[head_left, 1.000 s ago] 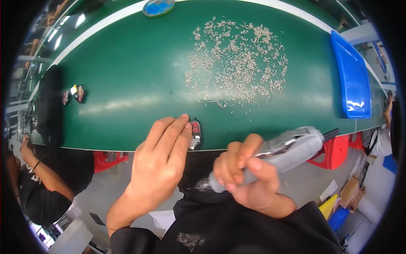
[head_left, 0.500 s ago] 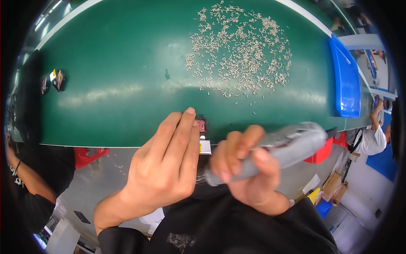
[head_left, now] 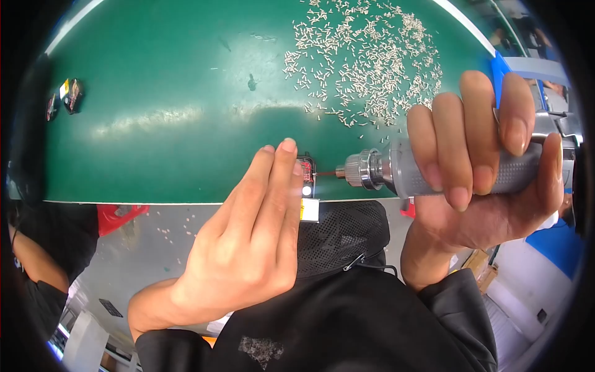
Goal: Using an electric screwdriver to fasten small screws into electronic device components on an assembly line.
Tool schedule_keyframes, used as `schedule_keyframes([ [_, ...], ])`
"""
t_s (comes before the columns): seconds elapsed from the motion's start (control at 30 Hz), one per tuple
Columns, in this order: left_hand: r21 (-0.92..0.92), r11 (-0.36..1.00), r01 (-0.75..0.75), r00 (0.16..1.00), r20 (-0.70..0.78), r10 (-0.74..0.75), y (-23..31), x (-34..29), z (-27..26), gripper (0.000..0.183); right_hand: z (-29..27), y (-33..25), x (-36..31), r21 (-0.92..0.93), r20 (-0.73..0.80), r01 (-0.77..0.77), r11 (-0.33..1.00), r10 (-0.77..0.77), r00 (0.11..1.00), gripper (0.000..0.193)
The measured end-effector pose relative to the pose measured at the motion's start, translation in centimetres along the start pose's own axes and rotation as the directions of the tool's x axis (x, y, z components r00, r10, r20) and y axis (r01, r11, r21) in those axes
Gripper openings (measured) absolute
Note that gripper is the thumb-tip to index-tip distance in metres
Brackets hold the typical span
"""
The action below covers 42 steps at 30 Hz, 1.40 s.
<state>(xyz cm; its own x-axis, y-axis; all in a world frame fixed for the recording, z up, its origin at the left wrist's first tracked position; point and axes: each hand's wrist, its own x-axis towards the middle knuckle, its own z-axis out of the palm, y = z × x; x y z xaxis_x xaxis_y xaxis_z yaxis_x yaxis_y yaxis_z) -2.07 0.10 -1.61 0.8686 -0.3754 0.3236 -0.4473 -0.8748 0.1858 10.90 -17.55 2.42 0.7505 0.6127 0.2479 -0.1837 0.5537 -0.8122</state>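
My left hand [head_left: 245, 239] lies over the table's front edge with its fingers stretched and held together against a small black housing [head_left: 308, 167]. Red parts show inside the housing, along with a white round spot. From its near end a silver block with a yellow-and-white label [head_left: 310, 211] juts past the edge. My thumb is hidden. On the right, my right hand [head_left: 474, 152] is wrapped round a grey electric screwdriver [head_left: 400, 166], held level. Its thin bit points left and its tip meets the housing's right side in the picture; whether they touch I cannot tell.
Many small silver screws [head_left: 378, 68] lie scattered at the back right of the green table [head_left: 186, 164]. Two similar dark parts [head_left: 72, 96] sit far left. A blue tray [head_left: 499, 69] shows behind my right hand. Another person [head_left: 37, 260] is at the left.
The screwdriver has swung up from over my lap to the right, and its bit now points at the housing. My left hand stays on the housing. The view has shifted slightly.
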Motion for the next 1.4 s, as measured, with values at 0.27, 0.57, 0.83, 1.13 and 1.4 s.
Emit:
schedule_keyframes([
  [0.27,-0.026,0.999,-0.019,0.999,-0.033,0.019,-0.3,0.3,0.1,0.034,0.2,0.5,0.4,-0.054,0.001,-0.022,0.998,0.022,1.0,0.025],
  [0.57,0.001,0.998,-0.061,0.994,-0.092,0.061,-1.2,-0.2,0.1,0.037,1.4,1.8,3.9,-0.105,0.278,-0.194,0.975,0.216,0.936,0.032],
  [0.83,0.058,0.989,-0.137,0.991,0.007,0.137,-1.1,0.2,-1.3,0.042,1.7,1.2,4.3,-0.301,0.334,-0.138,0.943,0.24,0.911,0.031],
  [1.13,0.264,0.891,0.369,0.928,-0.063,-0.366,-4.6,-0.4,-3.1,0.062,-4.7,-2.9,-1.4,0.208,0.03,0.212,0.955,-0.223,0.974,0.032],
  [1.4,0.042,0.984,0.174,0.966,-0.199,-0.163,-5.0,5.3,0.5,0.028,-7.0,-2.5,-8.7,0.275,-0.299,0.225,0.935,-0.139,0.944,0.027],
])
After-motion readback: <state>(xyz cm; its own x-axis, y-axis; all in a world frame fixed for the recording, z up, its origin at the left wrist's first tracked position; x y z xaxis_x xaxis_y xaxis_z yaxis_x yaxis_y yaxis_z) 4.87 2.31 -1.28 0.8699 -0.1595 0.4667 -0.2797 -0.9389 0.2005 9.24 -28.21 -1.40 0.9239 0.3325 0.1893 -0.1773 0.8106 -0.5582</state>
